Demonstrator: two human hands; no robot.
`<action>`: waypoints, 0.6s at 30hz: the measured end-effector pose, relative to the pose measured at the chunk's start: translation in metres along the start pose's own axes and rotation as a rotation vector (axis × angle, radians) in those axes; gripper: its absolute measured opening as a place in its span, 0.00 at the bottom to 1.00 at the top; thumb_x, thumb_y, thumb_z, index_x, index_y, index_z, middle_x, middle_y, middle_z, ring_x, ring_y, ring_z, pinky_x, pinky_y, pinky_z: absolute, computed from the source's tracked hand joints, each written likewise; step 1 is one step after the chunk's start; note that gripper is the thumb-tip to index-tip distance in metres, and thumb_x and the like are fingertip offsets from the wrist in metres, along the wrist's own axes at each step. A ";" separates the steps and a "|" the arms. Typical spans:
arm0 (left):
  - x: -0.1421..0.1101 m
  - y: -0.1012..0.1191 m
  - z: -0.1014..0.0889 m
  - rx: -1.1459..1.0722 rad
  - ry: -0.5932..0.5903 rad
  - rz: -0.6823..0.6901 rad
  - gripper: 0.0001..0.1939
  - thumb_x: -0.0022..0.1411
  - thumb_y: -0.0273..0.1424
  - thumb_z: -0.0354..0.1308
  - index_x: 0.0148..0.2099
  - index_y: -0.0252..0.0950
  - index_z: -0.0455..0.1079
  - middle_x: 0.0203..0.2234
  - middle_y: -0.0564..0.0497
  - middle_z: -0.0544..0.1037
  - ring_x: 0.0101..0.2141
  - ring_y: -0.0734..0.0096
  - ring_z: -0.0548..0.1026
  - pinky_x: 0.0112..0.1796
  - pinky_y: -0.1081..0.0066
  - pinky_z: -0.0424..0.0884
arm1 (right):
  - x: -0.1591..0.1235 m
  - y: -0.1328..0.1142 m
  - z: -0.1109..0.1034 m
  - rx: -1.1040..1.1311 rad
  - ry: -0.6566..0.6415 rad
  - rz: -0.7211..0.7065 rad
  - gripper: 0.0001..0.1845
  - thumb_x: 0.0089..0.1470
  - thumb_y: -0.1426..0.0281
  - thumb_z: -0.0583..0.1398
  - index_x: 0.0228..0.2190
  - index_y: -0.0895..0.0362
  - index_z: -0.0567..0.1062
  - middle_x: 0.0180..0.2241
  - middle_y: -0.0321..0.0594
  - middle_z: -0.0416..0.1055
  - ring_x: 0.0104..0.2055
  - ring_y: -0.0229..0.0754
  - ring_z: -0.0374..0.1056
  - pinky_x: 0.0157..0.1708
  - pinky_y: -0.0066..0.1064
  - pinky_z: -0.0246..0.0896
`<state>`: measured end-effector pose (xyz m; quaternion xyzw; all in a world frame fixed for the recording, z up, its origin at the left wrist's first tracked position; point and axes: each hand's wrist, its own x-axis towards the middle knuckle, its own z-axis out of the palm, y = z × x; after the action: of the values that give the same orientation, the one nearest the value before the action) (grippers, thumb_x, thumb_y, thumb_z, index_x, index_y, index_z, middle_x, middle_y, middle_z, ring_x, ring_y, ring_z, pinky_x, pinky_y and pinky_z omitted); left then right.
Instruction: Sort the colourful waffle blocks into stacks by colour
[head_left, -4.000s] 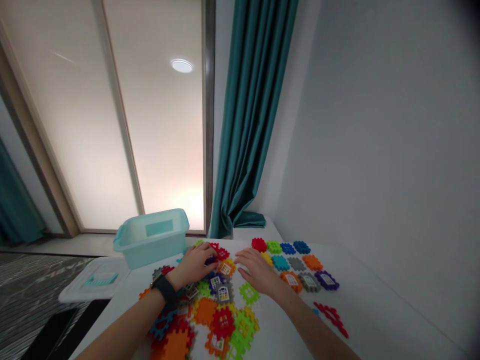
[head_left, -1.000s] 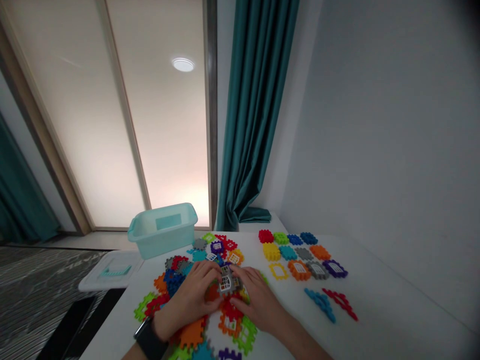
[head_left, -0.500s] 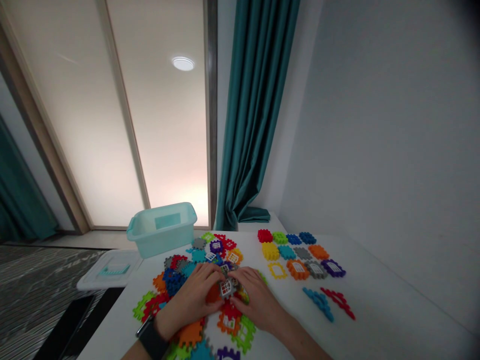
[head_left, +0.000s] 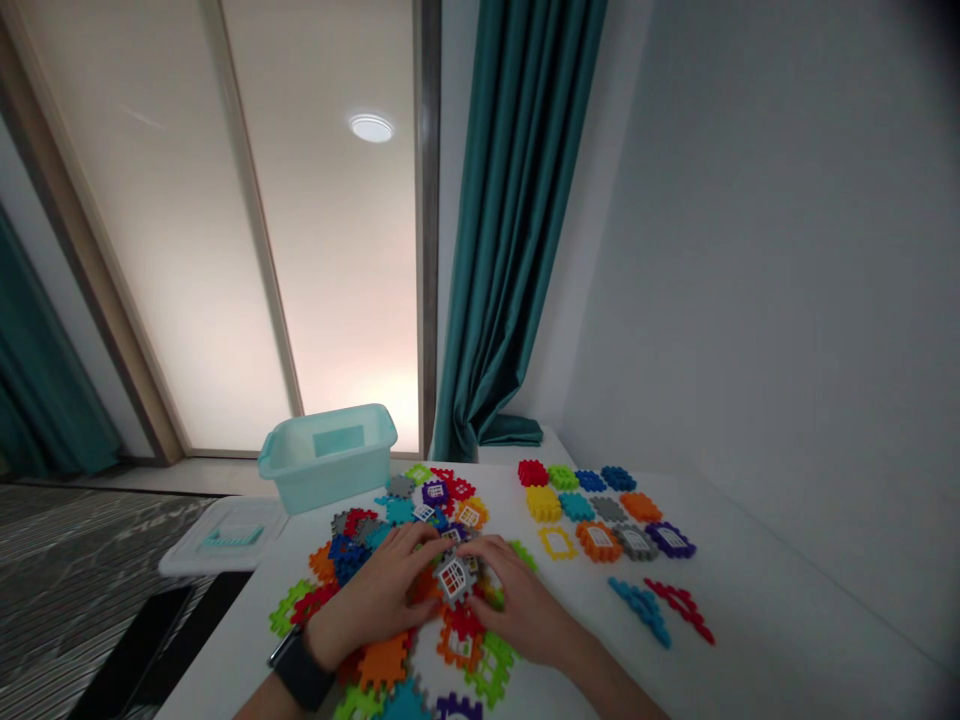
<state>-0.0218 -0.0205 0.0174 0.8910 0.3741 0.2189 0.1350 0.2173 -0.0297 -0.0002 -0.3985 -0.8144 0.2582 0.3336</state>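
Between my two hands is a grey interlocking window tile (head_left: 454, 579) with a white lattice pane, held above the loose pile. My left hand (head_left: 395, 580), with a dark watch on its wrist, grips the tile's left side between thumb and fingers. From the other side my right hand (head_left: 510, 600) pinches its right edge. Under and around both hands lie loose toothed tiles, among them an orange tile (head_left: 384, 662), a lime green tile (head_left: 491, 668) and a dark blue tile (head_left: 349, 560). Some of the pile is hidden by my hands.
Sorted stacks stand on the table's right, including a yellow stack (head_left: 543, 504) and a purple window stack (head_left: 671, 540). Nearer lie blue strips (head_left: 641, 608) and red strips (head_left: 681, 606). A teal bin (head_left: 330, 480) and its pale lid (head_left: 225, 537) are at the left back.
The grey window tile has turned slightly, and its face shows more fully now. Both hands stay around it, and the view has shifted a little.
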 end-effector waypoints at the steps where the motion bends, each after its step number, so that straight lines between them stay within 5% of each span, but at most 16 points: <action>1: 0.000 0.000 0.000 0.000 -0.004 0.001 0.37 0.55 0.23 0.64 0.65 0.45 0.61 0.56 0.45 0.69 0.56 0.53 0.68 0.58 0.55 0.65 | 0.000 -0.001 0.000 0.020 -0.002 0.001 0.28 0.47 0.80 0.59 0.51 0.51 0.71 0.52 0.43 0.70 0.57 0.48 0.66 0.59 0.44 0.60; 11: 0.002 -0.001 0.001 0.036 -0.007 0.012 0.29 0.57 0.32 0.69 0.59 0.46 0.66 0.52 0.46 0.72 0.52 0.52 0.70 0.54 0.56 0.66 | -0.001 0.002 0.001 0.071 -0.022 -0.024 0.29 0.48 0.80 0.58 0.52 0.51 0.72 0.51 0.41 0.73 0.55 0.48 0.68 0.59 0.43 0.62; 18: 0.005 -0.006 0.004 0.076 0.158 -0.092 0.25 0.52 0.34 0.73 0.48 0.40 0.67 0.48 0.46 0.73 0.48 0.52 0.72 0.49 0.57 0.68 | 0.000 -0.003 0.002 -0.105 0.061 -0.079 0.25 0.54 0.79 0.55 0.53 0.51 0.70 0.52 0.43 0.73 0.57 0.48 0.66 0.59 0.46 0.61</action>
<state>-0.0204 -0.0128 0.0132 0.8573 0.4321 0.2679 0.0810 0.2141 -0.0323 0.0004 -0.3906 -0.8314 0.1896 0.3467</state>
